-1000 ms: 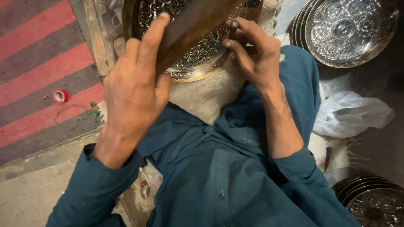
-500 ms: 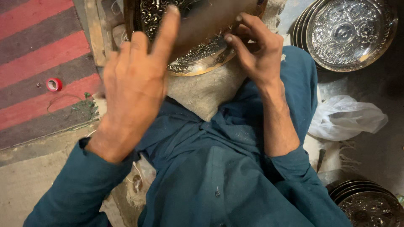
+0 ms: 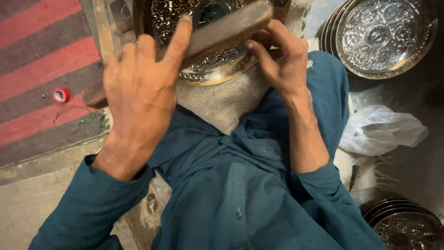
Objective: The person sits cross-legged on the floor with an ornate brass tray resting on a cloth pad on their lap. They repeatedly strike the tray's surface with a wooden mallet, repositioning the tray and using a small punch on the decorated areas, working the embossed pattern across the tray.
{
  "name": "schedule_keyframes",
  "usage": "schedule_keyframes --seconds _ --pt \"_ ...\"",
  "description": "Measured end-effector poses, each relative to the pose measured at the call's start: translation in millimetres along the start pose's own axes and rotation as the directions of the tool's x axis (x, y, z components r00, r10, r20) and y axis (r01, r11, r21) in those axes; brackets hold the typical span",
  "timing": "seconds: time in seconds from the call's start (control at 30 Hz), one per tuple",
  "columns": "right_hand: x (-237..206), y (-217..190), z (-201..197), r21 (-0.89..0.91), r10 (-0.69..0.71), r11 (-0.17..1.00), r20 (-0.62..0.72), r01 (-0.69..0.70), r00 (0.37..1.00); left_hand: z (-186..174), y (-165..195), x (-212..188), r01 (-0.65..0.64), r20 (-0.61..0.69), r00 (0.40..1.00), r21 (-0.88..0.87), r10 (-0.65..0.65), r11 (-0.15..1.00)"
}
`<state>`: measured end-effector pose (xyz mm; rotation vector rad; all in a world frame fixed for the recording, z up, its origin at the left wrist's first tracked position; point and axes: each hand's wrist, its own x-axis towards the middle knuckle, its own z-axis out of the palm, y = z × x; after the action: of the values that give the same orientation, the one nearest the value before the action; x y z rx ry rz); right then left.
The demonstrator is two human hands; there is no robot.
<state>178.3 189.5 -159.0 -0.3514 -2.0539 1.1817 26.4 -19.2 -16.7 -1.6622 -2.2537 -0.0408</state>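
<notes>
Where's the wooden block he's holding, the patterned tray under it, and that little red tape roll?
wooden block (image 3: 231,28), head view, on its long pale face.
patterned tray (image 3: 208,69), head view, on its embossed lower rim.
red tape roll (image 3: 61,95), head view, on its ring.

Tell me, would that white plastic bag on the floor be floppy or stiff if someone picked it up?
Probably floppy: the white plastic bag lies crumpled in soft folds beside the person's leg. It looks thin and slightly see-through, so likely very light. Its glossy skin suggests it could slip through fingers, though what it holds, if anything, can't be seen.

Floor: red-and-grey striped mat (image 3: 41,69) at left, bare concrete floor (image 3: 32,203) beside it. Stacked embossed metal trays (image 3: 379,37) and white plastic bag (image 3: 384,132) at right. Lighting dim.
</notes>
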Motion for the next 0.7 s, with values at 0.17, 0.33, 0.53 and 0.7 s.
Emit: schedule_keyframes --seconds 0.17,0.33,0.53,0.7 --pt "-0.8 0.7 -1.0 0.075 0.022 0.997 0.025 -0.024 0.999 3.4 -0.8 -0.9 -0.015 0.008 1.000 0.049 0.014 0.999" --pt "0.0 1.5 -0.2 0.046 -0.018 0.999 0.013 0.017 1.000 4.5 -2.5 0.3 -0.001 0.020 1.000 0.062 0.000 0.998" --pt "-0.1 0.6 -1.0 0.080 0.028 0.996 0.024 -0.029 0.999 2.2 -1.5 1.8 -0.003 -0.015 1.000 0.092 0.005 0.996" --pt "0.8 -1.0 -0.5 0.062 0.035 0.997 0.019 -0.036 0.999 -3.9 0.3 3.6 -0.005 -0.020 1.000 0.103 0.007 0.995"
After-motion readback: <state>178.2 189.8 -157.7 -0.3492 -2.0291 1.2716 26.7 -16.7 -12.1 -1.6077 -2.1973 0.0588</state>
